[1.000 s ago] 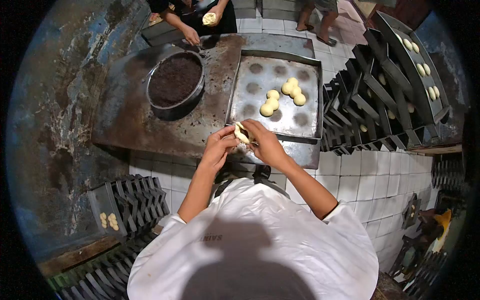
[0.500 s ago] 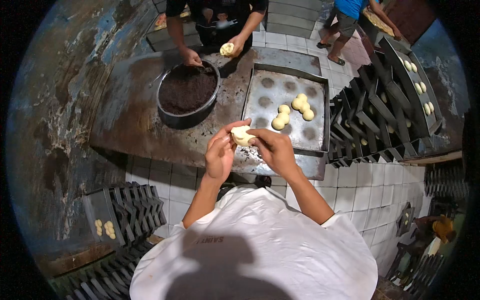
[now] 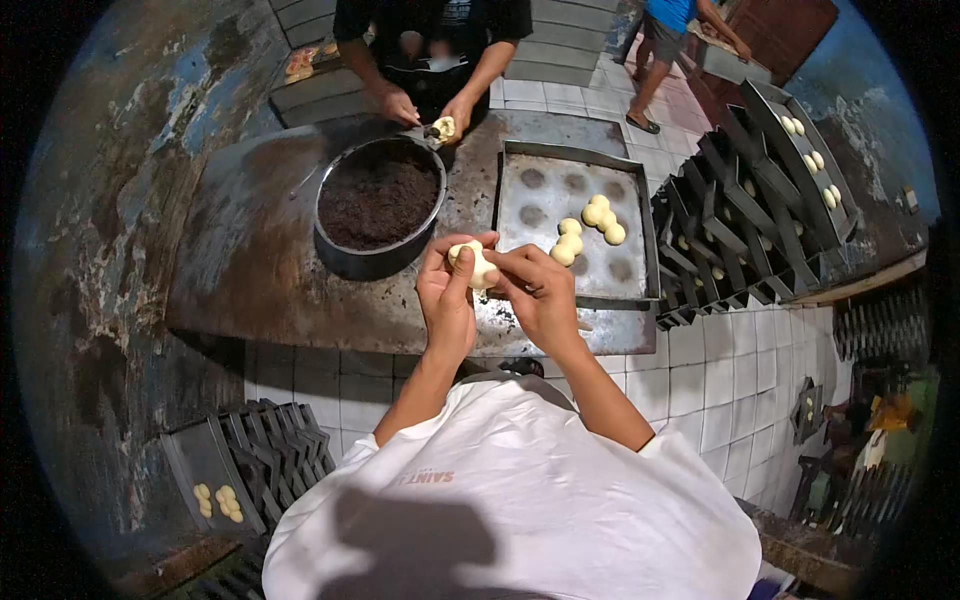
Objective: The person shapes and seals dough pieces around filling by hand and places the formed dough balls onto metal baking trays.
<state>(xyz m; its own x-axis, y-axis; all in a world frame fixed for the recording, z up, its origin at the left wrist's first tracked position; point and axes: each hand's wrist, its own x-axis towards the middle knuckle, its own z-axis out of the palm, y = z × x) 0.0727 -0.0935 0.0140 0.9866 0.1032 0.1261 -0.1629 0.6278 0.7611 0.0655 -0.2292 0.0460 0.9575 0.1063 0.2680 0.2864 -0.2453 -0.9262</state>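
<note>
Stained counter (image 3: pixel 240 270), one pale dough piece (image 3: pixel 474 268) held over its near side

Nearest you: your white shirt (image 3: pixel 610 490), a shadow across its front. Your left hand (image 3: pixel 447 300) cups the dough piece, thumb laid over it. Your right hand (image 3: pixel 545 300) pinches its right side, fingertips gathered. Grip on both: drawn in close, that dough the only thing in hold. Just beyond, to the right, a metal tray (image 3: pixel 558 195) sits on the counter, its base marked with dark round spots. Dough balls lie in two clumps: a row of three (image 3: pixel 570 243) and, just past it, a group of four (image 3: pixel 607 219). Left of the tray, apart: a round pot (image 3: pixel 360 266) holding dark crumbly matter (image 3: pixel 380 200). Across from you, a co-worker in black (image 3: pixel 450 70) holds a lump of dough (image 3: pixel 445 128) near the pot rim. Off right, a crisscross tray stack (image 3: pixel 735 200); farther back, a person in blue (image 3: pixel 672 12).
</note>
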